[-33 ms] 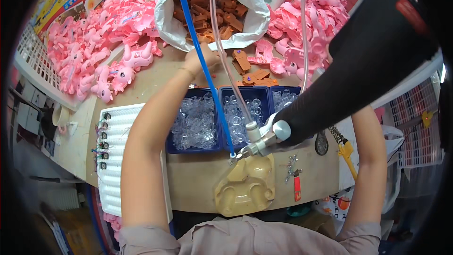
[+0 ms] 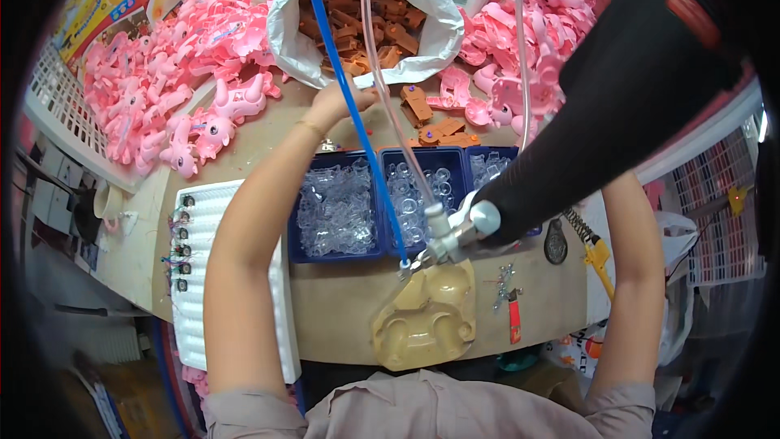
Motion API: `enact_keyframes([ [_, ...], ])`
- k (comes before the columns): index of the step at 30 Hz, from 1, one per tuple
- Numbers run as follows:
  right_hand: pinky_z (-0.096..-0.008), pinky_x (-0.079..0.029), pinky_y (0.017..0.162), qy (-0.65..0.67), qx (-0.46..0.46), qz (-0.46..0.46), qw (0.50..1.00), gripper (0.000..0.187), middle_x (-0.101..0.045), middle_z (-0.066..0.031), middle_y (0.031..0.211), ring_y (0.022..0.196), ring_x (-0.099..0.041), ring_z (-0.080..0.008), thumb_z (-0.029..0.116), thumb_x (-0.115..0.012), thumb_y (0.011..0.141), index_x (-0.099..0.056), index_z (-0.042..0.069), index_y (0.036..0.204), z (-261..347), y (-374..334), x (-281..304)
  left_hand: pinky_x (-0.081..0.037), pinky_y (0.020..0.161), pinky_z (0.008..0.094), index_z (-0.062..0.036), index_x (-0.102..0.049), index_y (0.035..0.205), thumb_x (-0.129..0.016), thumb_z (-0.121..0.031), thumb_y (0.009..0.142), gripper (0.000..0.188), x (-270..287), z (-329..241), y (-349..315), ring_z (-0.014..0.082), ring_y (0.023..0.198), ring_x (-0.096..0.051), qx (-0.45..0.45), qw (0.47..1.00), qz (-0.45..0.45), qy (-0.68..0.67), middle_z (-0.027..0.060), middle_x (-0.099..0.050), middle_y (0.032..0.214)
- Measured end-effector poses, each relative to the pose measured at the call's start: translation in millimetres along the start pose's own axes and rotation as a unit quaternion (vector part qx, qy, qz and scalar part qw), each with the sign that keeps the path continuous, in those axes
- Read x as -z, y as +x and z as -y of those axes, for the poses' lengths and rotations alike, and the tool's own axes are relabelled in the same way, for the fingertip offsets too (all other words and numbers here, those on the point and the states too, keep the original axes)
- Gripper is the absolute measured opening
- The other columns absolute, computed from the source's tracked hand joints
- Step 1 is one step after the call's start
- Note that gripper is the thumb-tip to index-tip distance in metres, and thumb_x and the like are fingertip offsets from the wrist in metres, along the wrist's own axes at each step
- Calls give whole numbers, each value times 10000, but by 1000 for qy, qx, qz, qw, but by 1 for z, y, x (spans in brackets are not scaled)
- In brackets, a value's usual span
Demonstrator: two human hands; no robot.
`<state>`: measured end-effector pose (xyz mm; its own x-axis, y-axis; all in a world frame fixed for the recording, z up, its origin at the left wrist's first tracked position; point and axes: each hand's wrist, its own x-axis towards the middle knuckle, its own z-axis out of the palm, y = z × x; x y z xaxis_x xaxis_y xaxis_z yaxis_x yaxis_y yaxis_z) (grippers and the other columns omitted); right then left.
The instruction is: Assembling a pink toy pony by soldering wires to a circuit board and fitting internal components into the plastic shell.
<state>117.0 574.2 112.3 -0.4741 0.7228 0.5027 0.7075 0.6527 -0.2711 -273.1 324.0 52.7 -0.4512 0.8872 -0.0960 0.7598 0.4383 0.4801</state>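
My left hand (image 2: pixel 337 104) is over the far part of the table, just in front of a white sack (image 2: pixel 286 49) of brown plastic parts (image 2: pixel 398 15). Its fingers are curled together, and a blue tube (image 2: pixel 357 126) crosses them, so I cannot make out what they hold. To its right lie several loose brown plastic parts (image 2: pixel 416 104). My right forearm (image 2: pixel 634 236) runs up behind a large black tool arm (image 2: pixel 601 122), which hides the right hand. Below the metal fitting (image 2: pixel 447 242) on that arm sits a tan moulded fixture (image 2: pixel 426 321) with shaped hollows.
Blue bins (image 2: pixel 335 258) hold clear plastic pieces (image 2: pixel 337 211). Pink toy shells (image 2: pixel 171 73) are heaped left; another pink heap (image 2: pixel 528 41) is at right. A white foam tray (image 2: pixel 227 276) stands left. A red-handled cutter (image 2: pixel 513 317) lies beside small screws (image 2: pixel 504 280).
My left hand and forearm have shifted slightly. The black tool arm and its fitting sit a little differently in the picture. Everything else looks the same.
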Motion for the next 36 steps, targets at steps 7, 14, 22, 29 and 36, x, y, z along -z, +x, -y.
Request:
enact_keyframes([
  [7,-415,-483,792,-80,-26,-195,977,313,-643,-215,975,892,-621,-319,171,-548,863,-604,-7,1114,168,-138,106,-544,818,310,-6,-429,1316,-435,-351,970,488,41,52,-159,248,978,-634,8,688,169,-705,132,-564,1214],
  [14,-228,-432,669,286,-209,98,930,267,-622,-8,850,772,-541,-67,145,-567,870,-635,-51,1037,182,-292,143,-531,777,276,-35,-401,1324,-560,-221,912,479,43,27,-330,220,974,-643,90,722,180,-662,97,-568,1232],
  [22,-372,-458,837,15,92,93,991,394,-599,-134,1102,973,-577,-261,224,-647,828,-583,16,1156,229,-325,49,-520,791,288,-40,-441,1268,-635,-237,878,478,-11,1,-381,214,962,-657,148,739,174,-634,100,-615,1146],
  [29,-455,-348,988,70,223,241,942,562,-482,-155,1320,1198,-463,-335,306,-714,744,-547,43,1212,248,-383,57,-527,826,292,25,-462,1234,-640,-171,876,445,-35,-10,-391,206,933,-658,147,730,214,-632,133,-625,1096],
  [36,-335,-428,747,322,194,189,907,261,-607,-63,916,822,-574,-230,85,-756,685,-671,55,929,257,-330,92,-516,728,229,58,-499,1195,-654,-157,869,419,-21,-26,-365,154,878,-661,121,747,354,-550,121,-651,1007],
])
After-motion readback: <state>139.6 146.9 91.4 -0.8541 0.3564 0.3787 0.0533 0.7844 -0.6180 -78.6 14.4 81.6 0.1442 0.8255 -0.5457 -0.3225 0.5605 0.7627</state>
